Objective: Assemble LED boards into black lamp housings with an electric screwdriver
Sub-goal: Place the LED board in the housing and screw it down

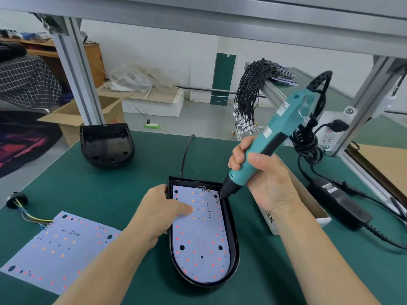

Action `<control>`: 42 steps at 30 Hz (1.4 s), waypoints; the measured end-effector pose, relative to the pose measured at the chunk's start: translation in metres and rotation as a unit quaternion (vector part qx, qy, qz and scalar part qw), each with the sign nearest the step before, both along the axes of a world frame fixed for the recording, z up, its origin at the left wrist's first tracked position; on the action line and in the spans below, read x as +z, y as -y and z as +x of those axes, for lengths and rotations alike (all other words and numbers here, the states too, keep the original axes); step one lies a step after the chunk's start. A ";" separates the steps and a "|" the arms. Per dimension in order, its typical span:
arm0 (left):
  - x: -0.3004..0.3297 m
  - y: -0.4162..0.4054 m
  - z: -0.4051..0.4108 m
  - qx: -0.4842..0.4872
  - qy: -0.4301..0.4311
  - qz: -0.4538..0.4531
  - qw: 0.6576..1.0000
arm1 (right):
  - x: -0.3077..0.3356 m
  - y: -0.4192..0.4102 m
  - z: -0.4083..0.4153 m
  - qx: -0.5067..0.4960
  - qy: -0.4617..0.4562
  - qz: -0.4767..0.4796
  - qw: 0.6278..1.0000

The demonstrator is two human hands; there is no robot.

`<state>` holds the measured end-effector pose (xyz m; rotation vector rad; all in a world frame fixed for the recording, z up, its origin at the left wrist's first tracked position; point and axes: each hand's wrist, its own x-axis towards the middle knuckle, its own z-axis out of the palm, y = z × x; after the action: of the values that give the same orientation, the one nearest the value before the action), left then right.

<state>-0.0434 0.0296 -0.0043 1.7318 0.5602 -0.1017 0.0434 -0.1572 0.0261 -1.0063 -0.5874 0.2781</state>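
Green mat (123, 172) under you, aluminium frame overhead, cartons and clutter on the floor beyond. Dead centre sits the black housing (234, 243), rounded end toward you, with a white LED board (199, 238) lying inside it, red and orange dots all over. Your left hand (169, 213) steadies things: thumb pressed flat on the board's upper middle, fingers wrapped round the housing's left wall. Your right hand (262, 172) is closed tight around the teal screwdriver (271, 137), which tilts up and away to the right, its cord coiled behind. The black nose comes down at the board's far right corner, and the bit looks to be on a screw there, though it's too small to be sure. A black cable runs out of the housing's far edge. To your left, a second board (57, 252) lies flat on the mat, coloured wires leading from its far corner to a black grommet (16, 199). Farther back on the left rests an empty housing (106, 146), open side up. Just right of your wrist stands an open carton (308, 199), with a black power brick (339, 201) beyond it. A bundle of black leads (248, 95) hangs off the rail behind.
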 end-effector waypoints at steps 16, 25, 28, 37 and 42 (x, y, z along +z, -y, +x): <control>0.020 0.013 -0.009 0.069 0.159 0.336 0.926 | 0.034 0.078 0.004 -0.273 -0.051 0.221 0.935; 0.030 0.149 0.083 -0.314 0.231 0.502 0.772 | 0.044 0.101 -0.007 -0.364 -0.016 0.229 0.903; 0.013 0.168 0.101 -0.350 0.152 0.543 0.748 | 0.046 0.110 -0.007 -0.359 -0.003 0.199 0.912; 0.008 0.184 0.105 -0.344 0.151 0.543 0.751 | 0.033 0.118 -0.009 -0.405 -0.006 0.147 0.903; 0.011 0.174 0.098 -0.276 0.163 0.364 0.875 | 0.037 0.119 -0.013 -0.406 -0.013 0.152 0.901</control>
<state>0.0545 -0.1443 0.0067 2.5443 -0.2093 0.0089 0.0308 -0.2762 0.0636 -0.8599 -0.1390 -0.5289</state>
